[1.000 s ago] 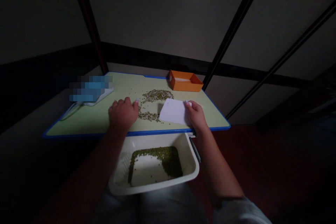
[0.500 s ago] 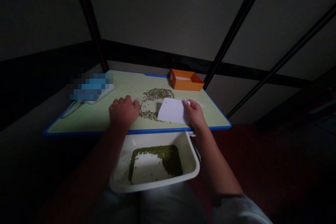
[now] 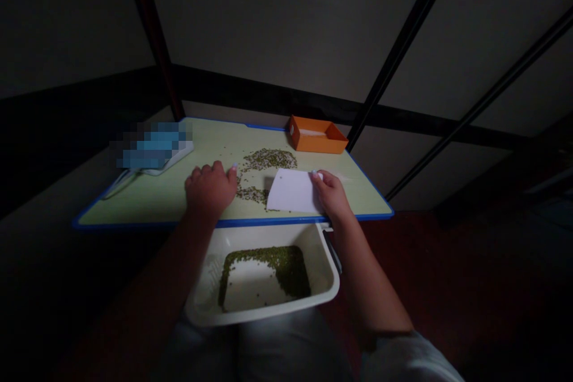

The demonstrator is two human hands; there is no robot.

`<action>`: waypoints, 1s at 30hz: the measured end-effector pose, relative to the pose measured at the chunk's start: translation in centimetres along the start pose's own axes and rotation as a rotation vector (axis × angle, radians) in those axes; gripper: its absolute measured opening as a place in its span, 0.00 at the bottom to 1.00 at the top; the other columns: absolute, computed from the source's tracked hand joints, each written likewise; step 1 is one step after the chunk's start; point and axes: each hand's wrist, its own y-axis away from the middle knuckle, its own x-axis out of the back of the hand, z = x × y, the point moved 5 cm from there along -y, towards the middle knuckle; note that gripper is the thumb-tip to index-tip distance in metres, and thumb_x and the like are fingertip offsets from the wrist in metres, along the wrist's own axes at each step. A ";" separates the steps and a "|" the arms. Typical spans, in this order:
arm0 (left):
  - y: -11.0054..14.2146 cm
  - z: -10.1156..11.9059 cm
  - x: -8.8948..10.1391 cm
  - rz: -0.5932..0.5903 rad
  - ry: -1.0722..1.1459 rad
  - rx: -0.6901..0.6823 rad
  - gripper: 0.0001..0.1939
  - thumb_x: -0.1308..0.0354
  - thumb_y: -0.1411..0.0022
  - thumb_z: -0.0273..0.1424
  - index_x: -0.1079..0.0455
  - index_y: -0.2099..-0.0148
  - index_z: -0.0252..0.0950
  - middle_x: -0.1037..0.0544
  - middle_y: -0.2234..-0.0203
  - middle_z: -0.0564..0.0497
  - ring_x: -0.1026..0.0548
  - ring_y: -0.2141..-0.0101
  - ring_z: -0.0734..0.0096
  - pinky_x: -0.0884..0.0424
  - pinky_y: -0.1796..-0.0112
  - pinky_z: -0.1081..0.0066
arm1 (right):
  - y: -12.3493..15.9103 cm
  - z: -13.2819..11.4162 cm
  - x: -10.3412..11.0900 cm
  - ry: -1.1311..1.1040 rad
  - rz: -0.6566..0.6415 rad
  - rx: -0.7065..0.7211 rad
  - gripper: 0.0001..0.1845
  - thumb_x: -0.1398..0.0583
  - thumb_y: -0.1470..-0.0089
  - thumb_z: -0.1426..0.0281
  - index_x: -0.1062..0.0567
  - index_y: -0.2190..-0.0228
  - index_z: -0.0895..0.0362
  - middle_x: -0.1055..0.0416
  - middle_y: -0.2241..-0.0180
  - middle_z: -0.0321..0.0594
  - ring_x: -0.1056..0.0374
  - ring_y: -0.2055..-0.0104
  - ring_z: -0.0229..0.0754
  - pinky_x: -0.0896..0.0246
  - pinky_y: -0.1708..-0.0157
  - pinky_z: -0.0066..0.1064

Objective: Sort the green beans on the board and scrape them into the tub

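Observation:
My right hand (image 3: pixel 332 191) pinches the right end of a white flat scraper (image 3: pixel 295 191), thumb on top. The scraper has a small hole near its upper left corner and is held over the table's front part. Its left edge meets a scatter of small green beans (image 3: pixel 253 193) mixed with paler bits. A larger patch of the mix (image 3: pixel 271 159) lies behind it. On the left, my left hand (image 3: pixel 211 190) rests on the table, fingers bent, thumb apart, with nothing visible in it. Below the table edge, a white tub (image 3: pixel 329 286) holds more green beans, heaped toward its right side.
The pale table (image 3: pixel 156 197) has a blue rim. An orange open box (image 3: pixel 320 142) stands at the back right. A blurred-out blue item (image 3: pixel 156 146) with a white edge and a cord lies at the left. Panelled walls rise behind the table.
The scraper has moved very slightly left and tilted a little with my right hand. My left hand stays in nearly the same place, and the bean patches look the same.

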 end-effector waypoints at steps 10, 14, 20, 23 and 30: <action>0.0 0.1 0.2 -0.027 0.021 0.009 0.31 0.62 0.30 0.42 0.28 0.42 0.26 0.23 0.47 0.25 0.29 0.42 0.37 0.34 0.45 0.47 | 0.4 0.0 -0.5 -0.013 -0.055 -0.045 0.28 0.36 0.54 0.41 0.34 0.80 0.53 0.43 0.82 0.30 0.50 0.77 0.35 0.57 0.77 0.30; 0.0 0.1 0.2 -0.028 0.022 0.003 0.31 0.61 0.30 0.42 0.28 0.43 0.25 0.23 0.47 0.25 0.28 0.43 0.36 0.33 0.46 0.47 | 0.7 -0.1 -0.6 -0.050 -0.116 -0.063 0.30 0.35 0.55 0.40 0.34 0.79 0.53 0.43 0.81 0.29 0.50 0.77 0.34 0.57 0.78 0.29; 0.0 0.1 0.1 -0.028 -0.001 0.005 0.31 0.61 0.30 0.42 0.28 0.43 0.25 0.23 0.47 0.27 0.28 0.43 0.39 0.33 0.46 0.50 | 0.8 -0.3 -0.3 -0.089 -0.095 -0.023 0.31 0.35 0.54 0.40 0.38 0.80 0.52 0.47 0.82 0.27 0.53 0.78 0.33 0.59 0.78 0.28; -0.1 0.0 0.1 -0.030 -0.007 0.005 0.31 0.62 0.30 0.42 0.28 0.43 0.25 0.23 0.48 0.27 0.28 0.43 0.39 0.33 0.46 0.50 | 0.8 -0.2 0.2 -0.090 0.003 -0.021 0.31 0.36 0.53 0.41 0.39 0.81 0.52 0.47 0.82 0.27 0.53 0.78 0.33 0.59 0.78 0.28; 0.0 0.0 0.0 -0.017 0.001 0.012 0.31 0.62 0.30 0.41 0.28 0.43 0.25 0.23 0.47 0.27 0.28 0.43 0.39 0.34 0.45 0.49 | 0.5 -0.1 -0.2 -0.043 -0.018 -0.021 0.29 0.36 0.52 0.42 0.35 0.79 0.53 0.44 0.82 0.28 0.51 0.77 0.33 0.58 0.78 0.28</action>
